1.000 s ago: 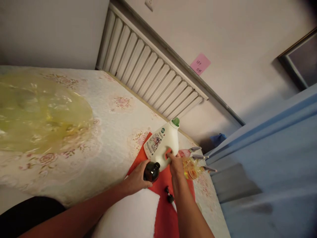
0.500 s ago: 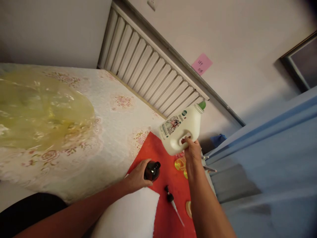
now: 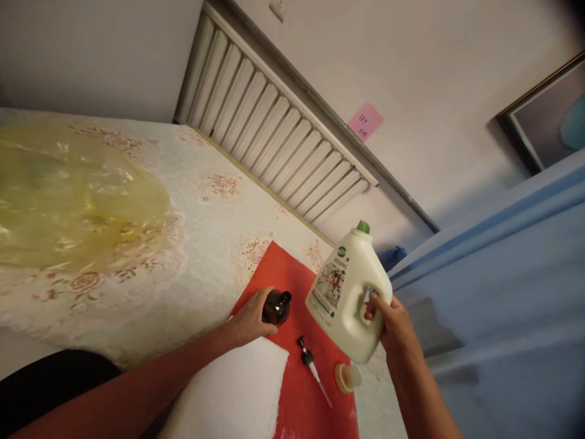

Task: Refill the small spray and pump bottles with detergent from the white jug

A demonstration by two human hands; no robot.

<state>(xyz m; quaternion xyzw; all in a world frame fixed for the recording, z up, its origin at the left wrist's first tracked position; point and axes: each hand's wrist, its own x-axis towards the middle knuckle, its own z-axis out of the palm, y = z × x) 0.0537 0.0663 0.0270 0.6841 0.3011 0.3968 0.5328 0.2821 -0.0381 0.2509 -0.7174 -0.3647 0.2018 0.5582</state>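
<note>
My left hand (image 3: 252,318) is wrapped round a dark bottle (image 3: 278,306) with an uncapped neck, standing on a red mat (image 3: 292,274). My right hand (image 3: 397,323) grips the handle of a large cream detergent jug (image 3: 350,299). The jug is slightly tilted, its green spout (image 3: 363,227) uppermost and its printed label facing me. On the mat between my arms lies a black pump head (image 3: 308,356) with a long pale tube. Close by, below the jug, sits a round pale cap (image 3: 347,378). A white cloth or paper sheet (image 3: 233,390) covers part of the mat's near side.
A yellow plastic bag (image 3: 82,201) spreads over the flowered tablecloth (image 3: 219,238) at left. Behind the table a white radiator (image 3: 274,116) runs along the wall. A blue curtain (image 3: 512,274) hangs at right, and a pink note (image 3: 365,122) is stuck to the wall.
My right hand has brought the jug down and to the right, turning it more upright. The jug now hides the yellow items behind it. My left hand stays on the bottle.
</note>
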